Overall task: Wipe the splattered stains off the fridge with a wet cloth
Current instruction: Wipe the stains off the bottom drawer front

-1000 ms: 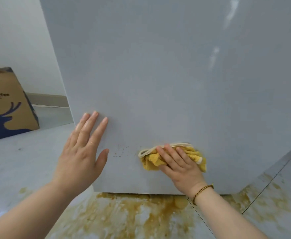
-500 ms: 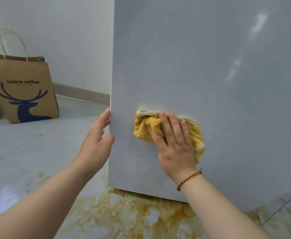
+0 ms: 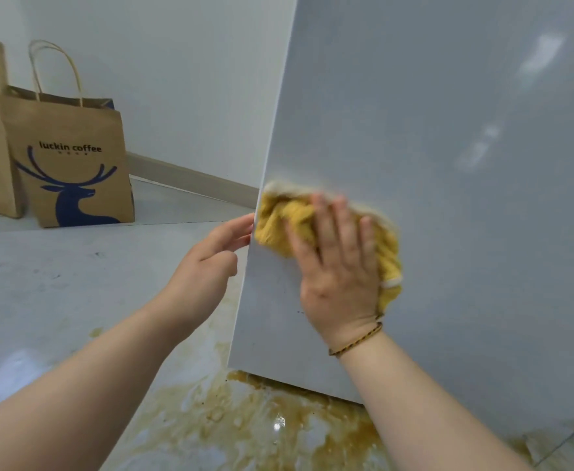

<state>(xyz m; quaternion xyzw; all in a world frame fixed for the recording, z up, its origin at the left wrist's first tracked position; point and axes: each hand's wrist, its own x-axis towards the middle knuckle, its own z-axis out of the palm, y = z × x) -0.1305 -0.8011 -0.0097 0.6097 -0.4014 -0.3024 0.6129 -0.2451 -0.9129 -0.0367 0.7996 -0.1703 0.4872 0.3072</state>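
Observation:
The grey fridge fills the right of the view, its lower left corner close to me. My right hand presses a bunched yellow cloth flat against the fridge face with straight fingers, near the left edge. The hand and cloth are blurred by motion. My left hand holds the fridge's left edge, its fingertips hooked around it and partly hidden. A few tiny dark specks show on the fridge below the cloth.
A brown spill spreads over the pale floor under and in front of the fridge. Two brown paper bags stand at the far left, one printed with a blue deer, against a white wall.
My right hand slid the cloth up and left toward the fridge edge, over the speckled spot. My left hand left the fridge face and took hold of the left edge. The view swung right.

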